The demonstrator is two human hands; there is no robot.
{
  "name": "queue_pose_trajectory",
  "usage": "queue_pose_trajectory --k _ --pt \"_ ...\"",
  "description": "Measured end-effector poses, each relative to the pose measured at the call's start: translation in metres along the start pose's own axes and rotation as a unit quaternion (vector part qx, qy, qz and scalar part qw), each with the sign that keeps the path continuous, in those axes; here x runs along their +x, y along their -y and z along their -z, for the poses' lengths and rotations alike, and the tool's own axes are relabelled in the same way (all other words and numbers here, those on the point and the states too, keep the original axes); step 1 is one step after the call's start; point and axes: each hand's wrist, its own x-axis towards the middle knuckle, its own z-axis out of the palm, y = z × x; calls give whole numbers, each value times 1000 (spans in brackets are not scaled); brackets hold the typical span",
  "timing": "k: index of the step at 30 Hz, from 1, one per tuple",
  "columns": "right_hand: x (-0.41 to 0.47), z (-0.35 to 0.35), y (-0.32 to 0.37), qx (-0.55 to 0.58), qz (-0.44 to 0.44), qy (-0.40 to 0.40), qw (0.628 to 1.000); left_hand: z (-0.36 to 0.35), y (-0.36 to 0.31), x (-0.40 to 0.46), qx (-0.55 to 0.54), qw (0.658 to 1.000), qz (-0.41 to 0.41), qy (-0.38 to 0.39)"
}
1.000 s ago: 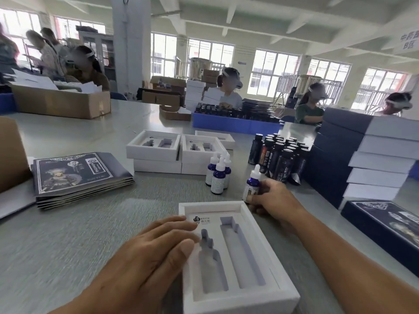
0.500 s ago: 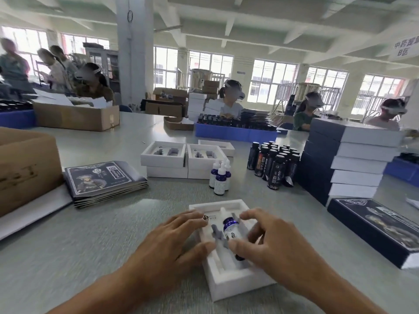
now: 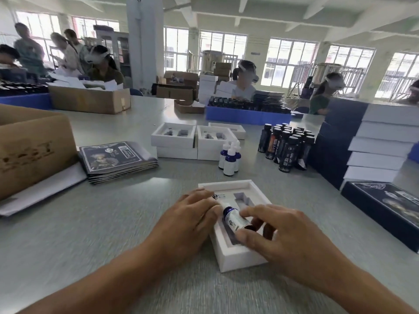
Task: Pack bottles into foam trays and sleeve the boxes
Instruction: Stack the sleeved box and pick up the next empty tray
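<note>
A white foam tray [image 3: 235, 257] lies on the grey table in front of me. A small blue dropper bottle [image 3: 234, 219] with a white label lies tilted over the tray's left slot. My right hand [image 3: 283, 236] holds the bottle between thumb and fingers. My left hand [image 3: 192, 218] rests flat on the tray's left edge, fingertips touching the bottle's cap end. The tray's right slot [image 3: 243, 199] shows nothing in it. Three more dropper bottles [image 3: 230, 158] stand upright beyond the tray.
Several tall dark bottles [image 3: 288, 148] stand at the right. Empty foam trays [image 3: 173, 137] are stacked behind. Printed sleeves [image 3: 115, 158] lie left by a cardboard box [image 3: 34, 148]. Stacked dark boxes [image 3: 371, 143] and one sleeved box [image 3: 385, 207] fill the right. People work across the table.
My right hand picked a dropper bottle from beside the tray and brought it over the left slot. The bottle now lies lower in the slot, and my left hand stays on the tray.
</note>
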Motion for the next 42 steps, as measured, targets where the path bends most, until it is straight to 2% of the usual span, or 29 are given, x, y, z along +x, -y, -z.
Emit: queue_pose_trajectory --k 5,15,20,28,32,36,42 --pt "0 -5 3 0 1 -23 1000 1 5 0 -4 1000 -7 -2" --pt "0 -8 0 9 19 -13 1000 1 7 -1 -15 1000 -14 0" --pt "2 -7 0 32 29 5 999 1 8 -2 -33 999 -14 2" --pt "5 -3 0 -4 38 65 997 2 2 -3 -24 1000 4 13" --pt "2 0 -2 -59 63 87 992 2 2 -4 -19 1000 4 5" --pt "-6 1 0 -126 95 110 981 0 2 -5 5 999 -40 1" --pt "-6 -4 9 -221 131 58 965 -4 3 -5 -10 997 -80 12"
